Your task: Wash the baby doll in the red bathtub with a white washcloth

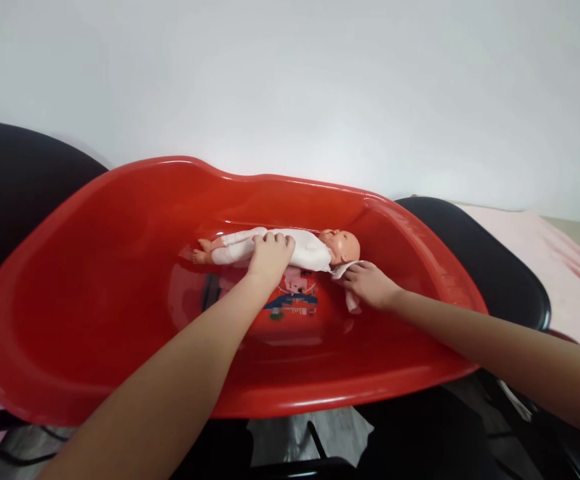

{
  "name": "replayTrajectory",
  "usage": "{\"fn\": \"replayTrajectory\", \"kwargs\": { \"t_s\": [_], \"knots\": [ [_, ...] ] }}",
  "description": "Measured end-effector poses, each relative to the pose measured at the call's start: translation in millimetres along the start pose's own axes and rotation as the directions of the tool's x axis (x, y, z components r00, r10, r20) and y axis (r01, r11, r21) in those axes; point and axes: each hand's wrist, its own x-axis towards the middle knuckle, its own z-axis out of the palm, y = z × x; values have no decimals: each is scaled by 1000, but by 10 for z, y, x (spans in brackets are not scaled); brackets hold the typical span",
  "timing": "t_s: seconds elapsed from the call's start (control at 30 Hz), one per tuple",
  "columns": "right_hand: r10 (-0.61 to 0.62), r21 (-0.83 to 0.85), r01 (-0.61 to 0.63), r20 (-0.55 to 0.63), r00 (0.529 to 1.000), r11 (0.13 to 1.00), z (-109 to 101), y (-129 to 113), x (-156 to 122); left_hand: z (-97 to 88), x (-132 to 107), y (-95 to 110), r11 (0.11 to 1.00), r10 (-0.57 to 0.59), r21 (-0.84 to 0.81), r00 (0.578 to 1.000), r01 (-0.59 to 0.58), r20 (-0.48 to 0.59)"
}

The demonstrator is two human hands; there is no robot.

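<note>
A baby doll [313,250] with a white cloth body lies on its back in a red baby bathtub [120,280]. Its bare feet point left and its head is at the right. My left hand [273,255] lies across the doll's hips, fingers curled over the body and gripping it. Beside the doll's neck and shoulder, my right hand [370,285] pinches a piece of white cloth [341,269]. Whether this cloth is part of the doll's clothing I cannot tell. The doll's near arm [353,302] hangs below the cloth, partly covered.
A printed picture [293,297] marks the tub's floor. Black chair parts [500,267] stand at the right, with another black chair back [15,193] at the left. Pink fabric [570,267] lies at the far right. A pale wall [290,87] rises behind the tub.
</note>
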Motion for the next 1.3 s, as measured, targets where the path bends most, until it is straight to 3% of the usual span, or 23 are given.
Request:
{"fn": "replayTrajectory", "kwargs": {
  "t_s": [0.23,0.37,0.47,0.67,0.9,1.3],
  "knots": [
    [266,279,-261,20,964,924,-491,-183,-285,77,-32,46,1000,5,24,997,-7,73],
    [428,349,-447,135,894,823,-498,-116,-246,136,-94,61,1000,4,28,995,-7,104],
    [503,360,-524,159,849,772,-457,-12,-214,166,-134,70,999,20,45,992,-26,123],
    [514,391,-513,110,851,765,-495,-2,-212,230,-186,81,996,40,75,985,-53,170],
    [482,456,-424,-13,876,783,-469,-20,-192,328,-237,109,993,-23,119,981,0,191],
    [478,512,-396,-33,878,762,-382,31,-163,408,-333,137,987,-21,156,959,-24,281]
  ]
}}
